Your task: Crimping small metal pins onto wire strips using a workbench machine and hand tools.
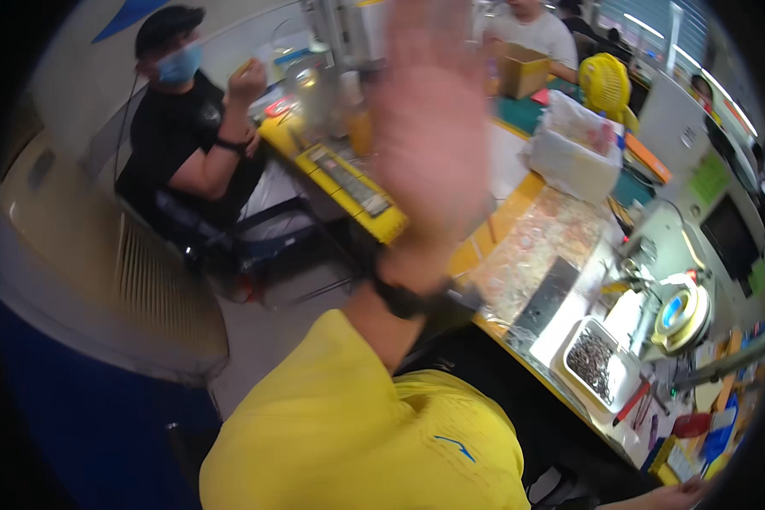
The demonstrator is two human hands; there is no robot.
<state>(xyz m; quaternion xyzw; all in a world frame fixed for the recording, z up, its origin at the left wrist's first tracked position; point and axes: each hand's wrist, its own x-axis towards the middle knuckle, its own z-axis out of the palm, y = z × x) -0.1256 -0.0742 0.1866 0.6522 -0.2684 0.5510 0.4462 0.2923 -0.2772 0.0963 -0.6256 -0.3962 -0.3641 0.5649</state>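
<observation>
My left hand is raised close in front of the view, over the far part of the workbench. It is smeared by motion, and its fingers run up to the top edge, so their pose is unclear. A dark band circles that wrist, below which a yellow sleeve covers the arm. Down at the lower right corner, my right hand shows only in part, beside the bench's near end. Whether it holds anything cannot be made out. Closest to it are small yellow and blue items on the bench.
A white tray of small dark pieces stands on the workbench. Around it lie red-handled pliers, a tape roll and a lined white bin. A masked person sits at the left; another person sits behind a cardboard box.
</observation>
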